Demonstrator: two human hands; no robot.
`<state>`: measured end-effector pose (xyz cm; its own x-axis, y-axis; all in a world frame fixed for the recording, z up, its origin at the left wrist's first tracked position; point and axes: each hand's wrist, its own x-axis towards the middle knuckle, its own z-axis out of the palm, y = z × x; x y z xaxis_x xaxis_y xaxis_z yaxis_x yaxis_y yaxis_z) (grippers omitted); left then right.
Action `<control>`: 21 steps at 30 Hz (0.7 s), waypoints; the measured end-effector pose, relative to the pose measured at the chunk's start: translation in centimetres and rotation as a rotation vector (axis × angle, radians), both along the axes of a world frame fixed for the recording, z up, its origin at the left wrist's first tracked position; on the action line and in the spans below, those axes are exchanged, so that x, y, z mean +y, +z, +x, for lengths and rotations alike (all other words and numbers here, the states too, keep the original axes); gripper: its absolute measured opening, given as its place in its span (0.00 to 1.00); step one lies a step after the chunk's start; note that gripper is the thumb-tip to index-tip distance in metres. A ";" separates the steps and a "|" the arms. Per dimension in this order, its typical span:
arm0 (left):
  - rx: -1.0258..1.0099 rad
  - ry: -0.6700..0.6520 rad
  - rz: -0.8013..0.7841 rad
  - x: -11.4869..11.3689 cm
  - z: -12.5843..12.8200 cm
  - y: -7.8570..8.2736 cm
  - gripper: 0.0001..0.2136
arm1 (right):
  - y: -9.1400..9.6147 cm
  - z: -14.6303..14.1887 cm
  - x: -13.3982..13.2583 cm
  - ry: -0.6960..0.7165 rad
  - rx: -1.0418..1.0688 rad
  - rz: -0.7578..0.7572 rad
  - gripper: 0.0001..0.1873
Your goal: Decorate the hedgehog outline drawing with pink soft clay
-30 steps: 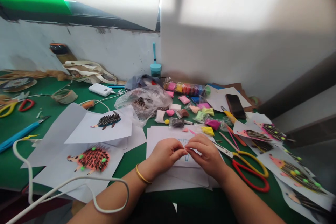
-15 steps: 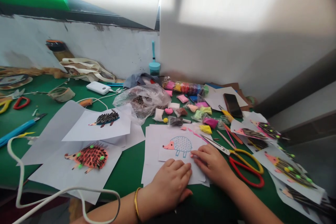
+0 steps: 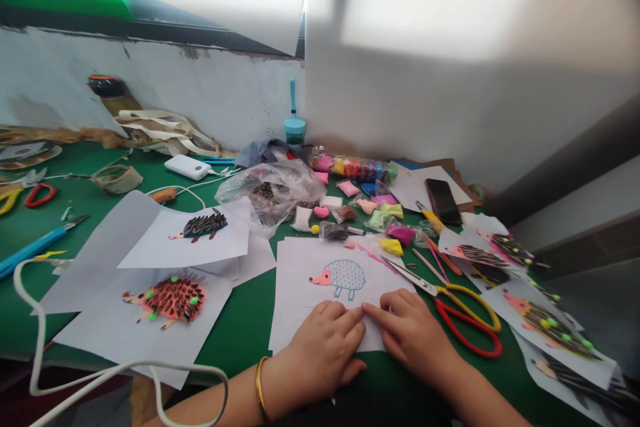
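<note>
My left hand lies on the near edge of a stack of white paper, fingers loosely curled and pressing down, a gold bangle on its wrist. Beside it my right hand rests with fingers stretched flat on the same sheets, fingertips touching the left hand's. Just beyond both hands is a drawn hedgehog with a blue dotted body and a pink clay face. Neither hand holds anything I can see.
Yellow-and-red scissors lie right of my right hand. Bags of coloured clay, a seed bag, a phone and a power bank sit behind. Finished hedgehog sheets lie left and right. A white cable loops at the near left.
A second ago both hands pinched something small above the drawing, hiding it. They have dropped to the paper's near edge and lie flat, uncovering the hedgehog; the right hand slid slightly nearer.
</note>
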<state>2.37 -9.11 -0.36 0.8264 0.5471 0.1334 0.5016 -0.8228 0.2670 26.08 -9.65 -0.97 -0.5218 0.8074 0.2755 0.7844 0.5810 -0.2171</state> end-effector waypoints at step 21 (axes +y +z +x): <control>-0.027 0.009 -0.050 0.4 0.1 -0.1 0.25 | 0.4 -0.9 0.7 -0.083 -0.022 -0.124 0.26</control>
